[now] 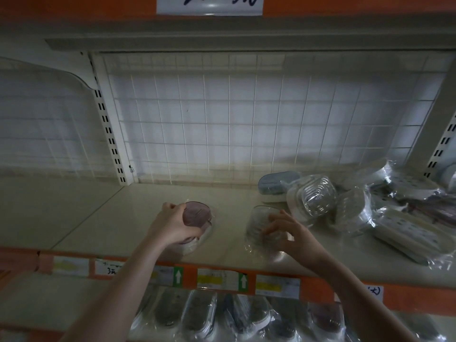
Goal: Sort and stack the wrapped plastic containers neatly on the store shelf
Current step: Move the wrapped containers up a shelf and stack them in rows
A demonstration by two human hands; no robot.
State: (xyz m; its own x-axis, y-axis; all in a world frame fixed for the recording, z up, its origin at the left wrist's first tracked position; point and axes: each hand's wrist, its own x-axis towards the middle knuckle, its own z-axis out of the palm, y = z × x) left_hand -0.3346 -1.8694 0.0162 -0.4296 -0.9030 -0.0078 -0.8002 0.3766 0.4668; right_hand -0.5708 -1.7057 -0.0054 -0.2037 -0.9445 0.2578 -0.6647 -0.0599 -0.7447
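1. The pink-lidded container lies on the shelf just left of centre, tilted on its side with the lid facing up and back; the left hand wraps it from about 8 o'clock, fingers curled closed over the rim
2. The clear wrapped container rests at 3 o'clock from the pink one, near but apart; the right hand lies on it with fingers spread and half bent, covering it rather than clamping it, though how firm the hold is I cannot tell
3. The step in hand looks like pairing the two so that one stacks on the other; the next move calls for turning both upright and lining up the rims, as the slippery wrap could let them slide
4. At 2 o'clock an unsorted heap of wrapped containers sprawls to the right edge, so much sorting seems left
5. The shelf is pale and glossy, bare on its left half, with an orange price strip along the front
6. Behind stands a white wire grid; the lower shelf holds rows of wrapped goods, and the light is dim
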